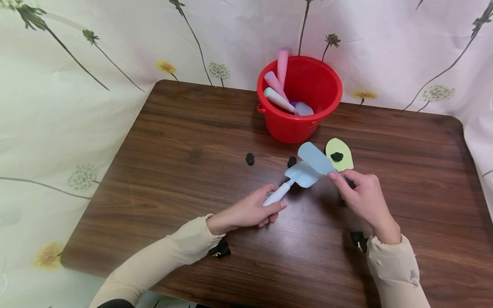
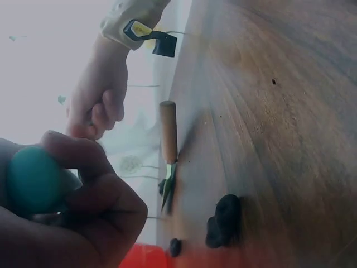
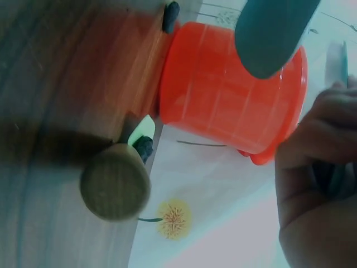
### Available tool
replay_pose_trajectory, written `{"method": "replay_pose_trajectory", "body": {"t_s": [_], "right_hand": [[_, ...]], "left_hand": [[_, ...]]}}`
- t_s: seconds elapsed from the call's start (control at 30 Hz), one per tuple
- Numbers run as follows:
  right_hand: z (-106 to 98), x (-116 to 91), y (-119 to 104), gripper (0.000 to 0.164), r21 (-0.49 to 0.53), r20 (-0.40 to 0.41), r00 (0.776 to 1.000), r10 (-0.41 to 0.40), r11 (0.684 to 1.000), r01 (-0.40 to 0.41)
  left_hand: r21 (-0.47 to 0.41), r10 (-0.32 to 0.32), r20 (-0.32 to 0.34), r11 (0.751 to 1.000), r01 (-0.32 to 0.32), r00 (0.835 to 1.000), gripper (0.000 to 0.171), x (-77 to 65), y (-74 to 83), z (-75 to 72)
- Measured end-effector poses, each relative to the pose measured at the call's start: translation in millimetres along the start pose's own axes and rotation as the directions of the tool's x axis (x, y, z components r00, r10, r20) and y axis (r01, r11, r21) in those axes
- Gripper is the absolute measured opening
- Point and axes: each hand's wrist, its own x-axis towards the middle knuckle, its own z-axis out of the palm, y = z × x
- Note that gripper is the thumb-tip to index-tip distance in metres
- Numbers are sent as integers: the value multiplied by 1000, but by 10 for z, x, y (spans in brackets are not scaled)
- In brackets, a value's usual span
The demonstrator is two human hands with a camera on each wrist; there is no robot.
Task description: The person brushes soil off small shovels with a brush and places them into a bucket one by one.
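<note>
My left hand grips the pale handle of a light blue toy shovel, its blade held over the table. My right hand pinches a narrower light blue trowel, whose blade overlaps the shovel's in the head view; whether they touch I cannot tell. Beneath the right hand lies a yellow-green trowel with a black clump on its blade. Its wooden handle shows in the left wrist view. Near the tools are black clumps, one beside the blades and another further left.
Behind the tools stands a red bucket with pink and white tool handles leaning in it. The brown wooden table has rounded corners. A flower-printed cloth hangs along its back and left sides.
</note>
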Motion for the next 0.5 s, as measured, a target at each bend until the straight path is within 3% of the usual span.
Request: {"method": "replay_pose_trajectory", "body": {"t_s": [0.1,0.3,0.4,0.5], "right_hand": [[39,-47,-16,26,22,81,996,-24,999,22],[94,-81,-47,27,16,250,968,-14,1000,10],[94,-82,-49,27,20,292,956,-1,1000,-5],[90,-91,-32,26,46,307,952,-10,999,-4]], "left_hand": [[-20,16,0,1000,-16,1000,28,-3,22,21],[-194,-46,51,979,55,998,35,-7,57,39],[-210,19,111,978,5,994,39,-19,44,29],[-229,102,195,972,-55,975,33,-31,18,17]]}}
